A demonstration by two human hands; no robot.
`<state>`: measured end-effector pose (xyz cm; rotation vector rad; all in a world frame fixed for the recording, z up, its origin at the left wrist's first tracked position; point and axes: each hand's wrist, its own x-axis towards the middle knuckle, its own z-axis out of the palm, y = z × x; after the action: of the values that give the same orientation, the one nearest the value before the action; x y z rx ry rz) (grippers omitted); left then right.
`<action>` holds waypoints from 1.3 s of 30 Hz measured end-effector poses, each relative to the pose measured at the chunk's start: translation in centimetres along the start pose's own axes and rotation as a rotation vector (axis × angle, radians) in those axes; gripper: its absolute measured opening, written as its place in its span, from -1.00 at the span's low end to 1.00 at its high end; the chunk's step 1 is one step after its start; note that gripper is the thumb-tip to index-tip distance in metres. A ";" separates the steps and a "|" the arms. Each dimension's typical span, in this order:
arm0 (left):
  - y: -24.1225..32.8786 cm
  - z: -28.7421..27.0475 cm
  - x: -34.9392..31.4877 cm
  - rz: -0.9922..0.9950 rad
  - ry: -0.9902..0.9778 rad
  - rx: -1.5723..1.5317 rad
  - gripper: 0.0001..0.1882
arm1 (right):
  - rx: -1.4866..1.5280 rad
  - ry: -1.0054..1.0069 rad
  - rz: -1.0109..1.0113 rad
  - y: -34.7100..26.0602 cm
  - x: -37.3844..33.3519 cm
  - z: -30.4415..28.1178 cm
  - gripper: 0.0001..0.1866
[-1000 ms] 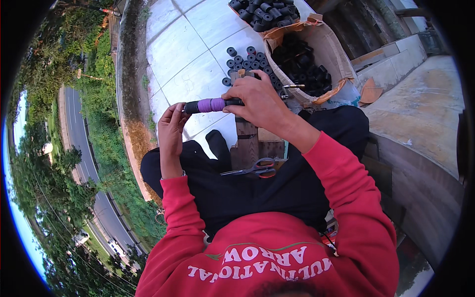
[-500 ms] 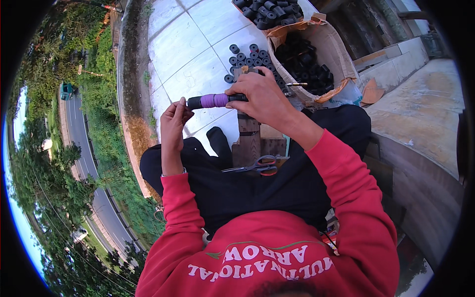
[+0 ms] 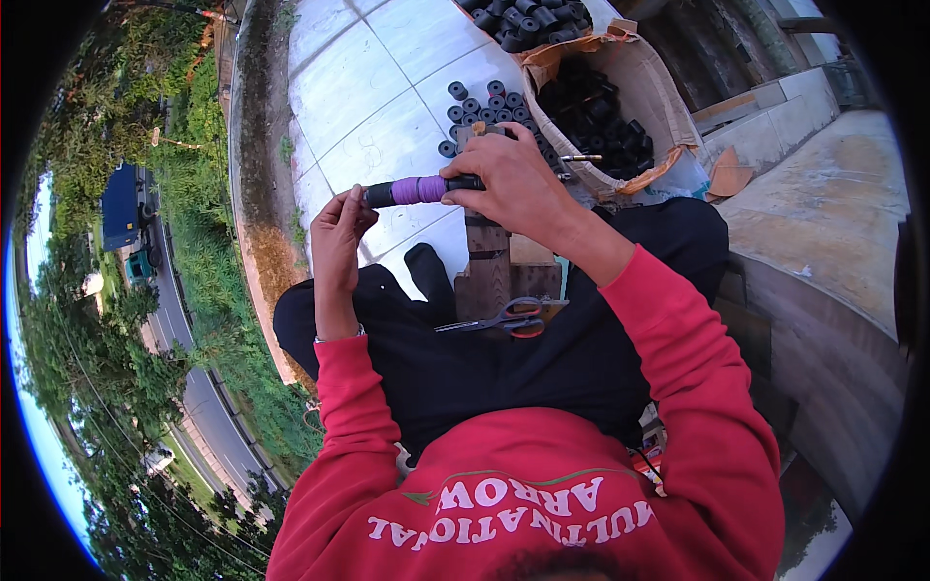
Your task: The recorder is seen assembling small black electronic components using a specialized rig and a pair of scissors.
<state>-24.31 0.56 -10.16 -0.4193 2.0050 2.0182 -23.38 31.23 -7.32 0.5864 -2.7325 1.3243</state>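
Note:
A black rod with a purple band [image 3: 418,190] is held level in front of my lap; the band looks like wound thread or cord. My left hand [image 3: 339,230] pinches the rod's left end between thumb and fingertips. From the other side my right hand [image 3: 515,186] wraps round the black right end, its fingers hiding part of it. Just below that hand, a wooden stand [image 3: 489,276] rises between my legs. Scissors [image 3: 504,320] with dark and orange handles lie across its lower part, close to my lap.
Several short black cylinders with centre holes [image 3: 472,107] stand on the white tiles [image 3: 358,107]. Past them, a cardboard box [image 3: 668,107] holds more black pieces, and another heap [image 3: 528,19] lies behind. Left, a ledge [image 3: 254,194] borders greenery and a road with a truck [image 3: 121,213].
Both hands keep their hold, with the rod shifted only slightly. On the road at left, the truck has come further down the picture, showing its blue load.

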 end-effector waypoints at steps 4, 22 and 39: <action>0.1 0.9 -0.1 -0.023 0.034 0.019 -0.75 | -0.006 0.012 -0.012 0.3 -0.1 0.0 -0.70; 0.4 0.6 0.5 -0.056 0.023 -0.008 -0.75 | -0.014 0.000 -0.004 0.2 0.1 -0.1 -0.70; 0.2 -1.2 0.8 -0.058 -0.059 -0.079 -0.77 | -0.002 -0.003 -0.002 0.0 0.2 -0.2 -0.71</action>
<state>-25.08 -0.62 -10.29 -0.4241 1.8619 2.0551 -23.55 31.32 -7.22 0.5916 -2.7346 1.3217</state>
